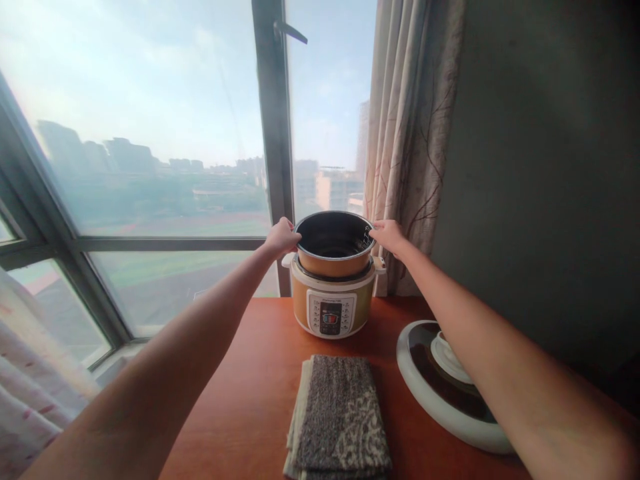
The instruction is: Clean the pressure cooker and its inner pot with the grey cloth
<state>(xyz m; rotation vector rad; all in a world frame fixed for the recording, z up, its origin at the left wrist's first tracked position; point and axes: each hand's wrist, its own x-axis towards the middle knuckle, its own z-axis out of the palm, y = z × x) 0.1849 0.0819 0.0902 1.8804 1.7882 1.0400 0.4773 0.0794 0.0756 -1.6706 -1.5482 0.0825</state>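
Note:
A yellow electric cooker [332,303] with a control panel on its front stands at the far edge of a reddish wooden table [250,400], by the window. Its dark inner pot [334,253] sits partly raised out of the cooker body. My left hand [281,237] grips the pot's rim on the left side. On the right side of the rim my right hand [389,235] holds it too. Both arms stretch forward over the table.
A folded grey patterned towel [337,420] lies on the table in front of the cooker. The cooker's lid [443,383] lies upside down at the right, under my right forearm. A curtain [407,133] hangs behind the cooker; a large window [150,133] fills the left.

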